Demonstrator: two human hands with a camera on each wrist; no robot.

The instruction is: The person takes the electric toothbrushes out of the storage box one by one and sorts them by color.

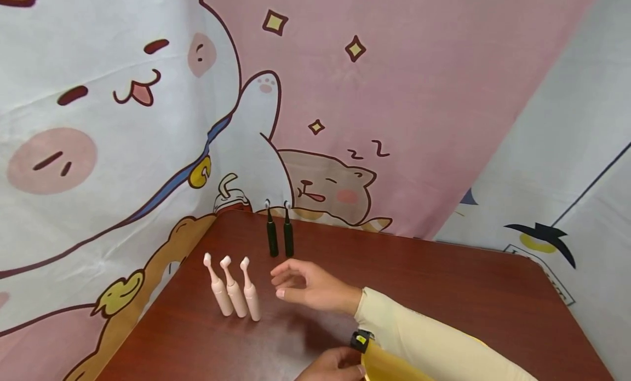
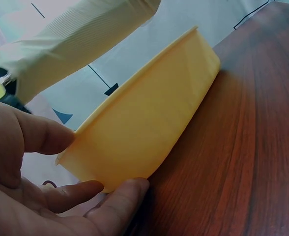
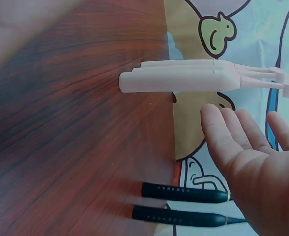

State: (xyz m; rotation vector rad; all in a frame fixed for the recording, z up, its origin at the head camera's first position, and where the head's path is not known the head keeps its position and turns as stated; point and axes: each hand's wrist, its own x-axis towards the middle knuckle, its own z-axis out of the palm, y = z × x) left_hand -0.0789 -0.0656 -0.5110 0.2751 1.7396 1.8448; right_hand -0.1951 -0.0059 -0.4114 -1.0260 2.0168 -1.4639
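Note:
Three pale pink electric toothbrushes (image 1: 237, 299) stand upright in a row on the table, brush heads up. Just right of them my right hand (image 1: 315, 287) hovers with thumb and fingers spread, nothing between them. In the right wrist view, that hand (image 3: 262, 162) has its fingers extended close to the pink brushes (image 3: 184, 81). Behind stand two black electric toothbrushes (image 1: 288, 238), also upright. Low in the head view, my left hand (image 1: 335, 365) holds the end of a yellow plastic bin (image 1: 394, 364). The left wrist view shows its fingers around the corner of the bin (image 2: 139, 113).
The reddish-brown wooden table (image 1: 443, 293) meets a cartoon-printed cloth (image 1: 419, 96) at its back and left edges. My right sleeve (image 1: 424, 332) passes above the yellow bin, with a black wrist device (image 1: 361, 340) beneath it.

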